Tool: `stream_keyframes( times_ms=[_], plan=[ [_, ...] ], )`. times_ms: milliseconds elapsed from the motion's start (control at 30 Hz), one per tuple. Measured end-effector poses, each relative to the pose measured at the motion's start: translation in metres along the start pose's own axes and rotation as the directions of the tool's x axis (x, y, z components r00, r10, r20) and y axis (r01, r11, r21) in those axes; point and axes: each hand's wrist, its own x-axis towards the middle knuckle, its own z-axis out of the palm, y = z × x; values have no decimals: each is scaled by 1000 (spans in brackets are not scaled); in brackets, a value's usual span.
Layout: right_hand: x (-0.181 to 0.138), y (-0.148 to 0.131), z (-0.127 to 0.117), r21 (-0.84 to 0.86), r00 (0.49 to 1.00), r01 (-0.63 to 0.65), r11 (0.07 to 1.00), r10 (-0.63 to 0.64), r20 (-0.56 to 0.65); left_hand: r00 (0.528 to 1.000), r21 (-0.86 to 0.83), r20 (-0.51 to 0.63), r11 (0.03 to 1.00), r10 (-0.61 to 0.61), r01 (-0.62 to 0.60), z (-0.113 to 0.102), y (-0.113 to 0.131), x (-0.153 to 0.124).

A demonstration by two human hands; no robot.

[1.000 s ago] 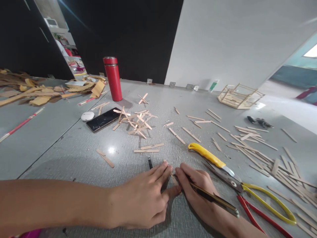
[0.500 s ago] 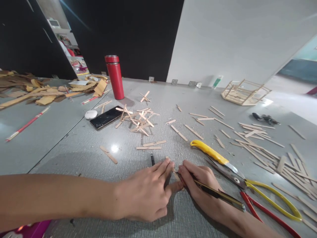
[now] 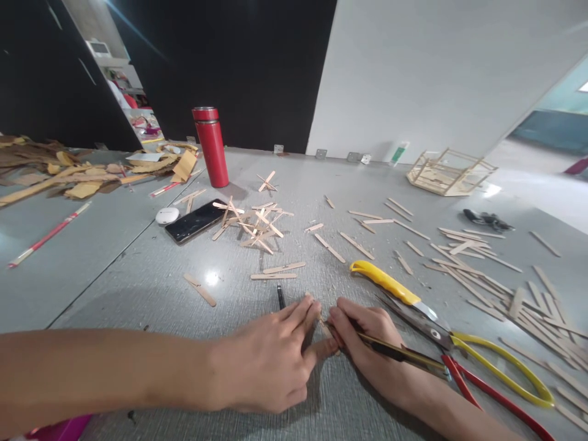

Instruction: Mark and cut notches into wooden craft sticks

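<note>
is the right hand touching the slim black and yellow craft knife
Touching. The head view shows the right hand gripping the slim black and yellow craft knife, fingers wrapped over its front end.

small stick (image 3: 325,329) mostly hidden between left hand (image 3: 271,361) and right hand (image 3: 367,346); knife (image 3: 399,354) tip covered by fingers; red-handled cutter (image 3: 496,401) cut off at bottom edge.

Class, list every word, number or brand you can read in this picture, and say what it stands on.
None can be read.
The green and white object by the wall may carry print, but it is too small and blurred.
The red flask and phone show no lettering.
</note>
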Motion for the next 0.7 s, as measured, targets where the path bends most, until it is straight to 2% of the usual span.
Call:
stream_keyframes(
  times_ms=[133, 333, 433, 567, 633, 700],
  plan=[
    [0, -3, -1, 39, 998, -47, 998, 49, -35, 999, -1, -45, 1000, 2, -2, 5, 2, -2],
    [-1, -7, -7, 251, 990, -138, 958, 143, -2, 999, -23, -52, 1000, -11, 10, 7, 3, -2],
    [0, -11, -13, 214, 993, -87, 973, 101, -55, 998, -75, -61, 997, -30, 26, 7, 1, -1],
    [2, -13, -20, 43, 969, -47, 998, 56, -241, 996, -93, -84, 995, -39, 31, 7, 0, -2],
    [3, -13, -21, -7, 965, -41, 999, 38, -261, 994, -90, -105, 996, -37, 28, 8, 1, -3],
    [3, -13, -21, 2, 973, -69, 998, 68, -220, 992, -89, -123, 996, -32, 21, 10, 1, -3]
  ],
)
